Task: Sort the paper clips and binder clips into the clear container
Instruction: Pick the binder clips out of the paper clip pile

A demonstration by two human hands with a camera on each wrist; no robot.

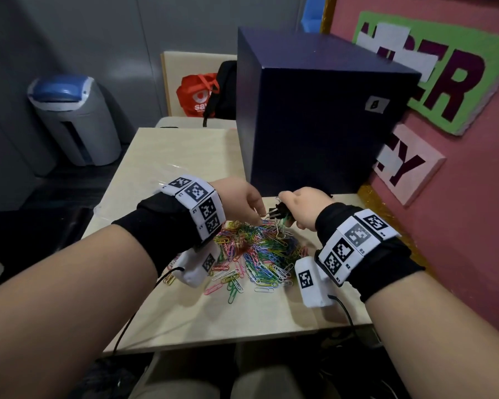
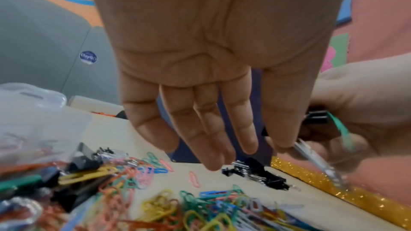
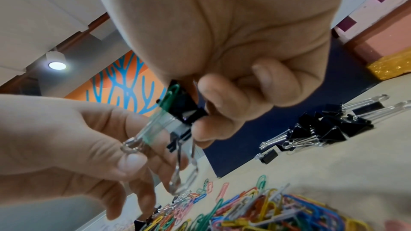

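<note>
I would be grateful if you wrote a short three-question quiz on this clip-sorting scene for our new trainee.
1. True or false: the right hand holds nothing.
2. Multiple choice: the separate heap of black binder clips lies (A) on the dark blue box, (B) on the table at the foot of that box, (C) inside a red bag.
3. Fill in: the left hand pinches a wire handle of the held binder clip, on which a ____ paper clip is caught.

Key: 1 false, its fingers curl round black binder clips; 2 B; 3 green.
</note>
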